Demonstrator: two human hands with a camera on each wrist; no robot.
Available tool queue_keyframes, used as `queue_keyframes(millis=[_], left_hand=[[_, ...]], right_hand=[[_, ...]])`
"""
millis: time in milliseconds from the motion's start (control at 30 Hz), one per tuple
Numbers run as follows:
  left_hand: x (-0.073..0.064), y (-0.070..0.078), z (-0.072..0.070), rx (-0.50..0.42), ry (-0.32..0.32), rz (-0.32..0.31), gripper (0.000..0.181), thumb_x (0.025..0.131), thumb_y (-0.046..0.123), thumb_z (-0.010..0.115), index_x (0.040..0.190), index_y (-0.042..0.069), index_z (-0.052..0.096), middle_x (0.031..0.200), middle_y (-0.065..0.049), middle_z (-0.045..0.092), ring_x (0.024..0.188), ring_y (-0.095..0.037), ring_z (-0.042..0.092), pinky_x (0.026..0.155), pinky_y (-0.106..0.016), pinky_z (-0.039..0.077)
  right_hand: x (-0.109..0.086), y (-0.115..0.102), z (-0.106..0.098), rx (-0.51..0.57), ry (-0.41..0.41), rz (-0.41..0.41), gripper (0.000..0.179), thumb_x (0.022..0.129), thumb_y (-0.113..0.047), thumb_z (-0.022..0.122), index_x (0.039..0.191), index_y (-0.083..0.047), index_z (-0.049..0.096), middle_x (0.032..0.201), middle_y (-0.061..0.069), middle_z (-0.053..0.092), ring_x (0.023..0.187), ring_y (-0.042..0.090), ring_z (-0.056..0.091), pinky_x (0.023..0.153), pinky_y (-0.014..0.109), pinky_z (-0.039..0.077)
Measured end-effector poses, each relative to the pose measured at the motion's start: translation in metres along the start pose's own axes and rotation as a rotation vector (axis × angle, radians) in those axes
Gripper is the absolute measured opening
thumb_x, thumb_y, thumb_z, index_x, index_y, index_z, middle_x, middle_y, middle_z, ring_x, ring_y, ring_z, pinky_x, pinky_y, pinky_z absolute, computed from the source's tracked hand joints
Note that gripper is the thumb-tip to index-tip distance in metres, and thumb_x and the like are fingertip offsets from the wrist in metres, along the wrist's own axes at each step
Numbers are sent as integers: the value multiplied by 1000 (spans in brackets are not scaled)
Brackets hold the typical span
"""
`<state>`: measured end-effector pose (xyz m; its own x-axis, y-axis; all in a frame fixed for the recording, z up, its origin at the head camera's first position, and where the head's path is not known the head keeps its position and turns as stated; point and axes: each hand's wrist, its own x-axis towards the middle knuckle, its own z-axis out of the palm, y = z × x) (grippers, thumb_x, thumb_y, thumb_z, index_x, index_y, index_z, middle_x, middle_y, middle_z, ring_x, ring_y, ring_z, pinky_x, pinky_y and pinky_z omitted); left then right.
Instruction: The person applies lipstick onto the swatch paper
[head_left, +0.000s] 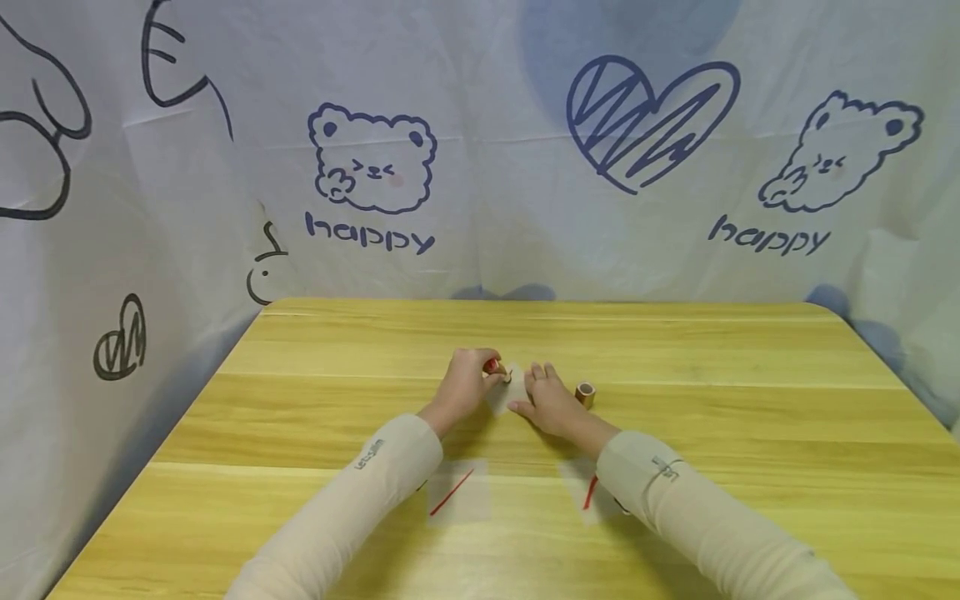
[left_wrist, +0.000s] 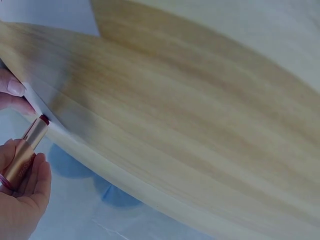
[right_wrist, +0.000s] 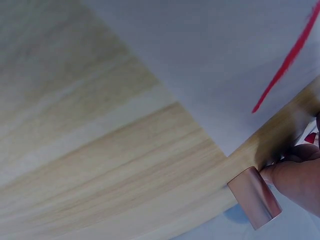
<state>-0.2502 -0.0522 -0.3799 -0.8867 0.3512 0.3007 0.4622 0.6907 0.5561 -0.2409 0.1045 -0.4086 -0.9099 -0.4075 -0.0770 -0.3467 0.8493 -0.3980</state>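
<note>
My left hand (head_left: pixel 461 383) grips a lipstick (left_wrist: pixel 25 157) with a gold-coloured tube. Its dark red tip is out and lies right at a small white sheet of paper (head_left: pixel 516 390). A short dark mark shows on that sheet beside the tip in the head view. Across from it, my right hand (head_left: pixel 553 406) rests on the sheet's right side with fingers extended. Beside the right wrist stands the copper-coloured lipstick cap (head_left: pixel 585 394), which also appears in the right wrist view as a shiny tube (right_wrist: pixel 255 197) close to the hand.
Nearer to me lie two more white sheets: a left one (head_left: pixel 480 500) with a red slanted line, and a right one (head_left: pixel 573 479) with a red stroke, partly covered by my right sleeve. The wooden table (head_left: pixel 750 400) ends before a white cloth (head_left: pixel 495 208) with drawings.
</note>
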Motion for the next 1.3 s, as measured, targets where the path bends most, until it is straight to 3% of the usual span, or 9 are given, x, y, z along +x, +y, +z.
queue_keyframes(millis=[500, 1300], left_hand=[[-2, 0, -1, -6, -26, -17, 18, 80, 2, 69, 96, -6, 67, 84, -12, 70, 78, -20, 66, 69, -27, 55], [-9, -4, -3, -19, 0, -9, 16, 79, 1, 71, 93, -5, 68, 81, -11, 70, 76, -20, 66, 70, -29, 55]], right_hand=[[0, 1, 1, -11, -19, 19, 64, 96, -32, 49, 135, 16, 32, 144, 36, 22, 136, 50, 17, 111, 54, 25], [-1, 0, 1, -5, -7, 27, 64, 96, -31, 51, 135, 15, 33, 145, 35, 23, 136, 49, 16, 111, 54, 26]])
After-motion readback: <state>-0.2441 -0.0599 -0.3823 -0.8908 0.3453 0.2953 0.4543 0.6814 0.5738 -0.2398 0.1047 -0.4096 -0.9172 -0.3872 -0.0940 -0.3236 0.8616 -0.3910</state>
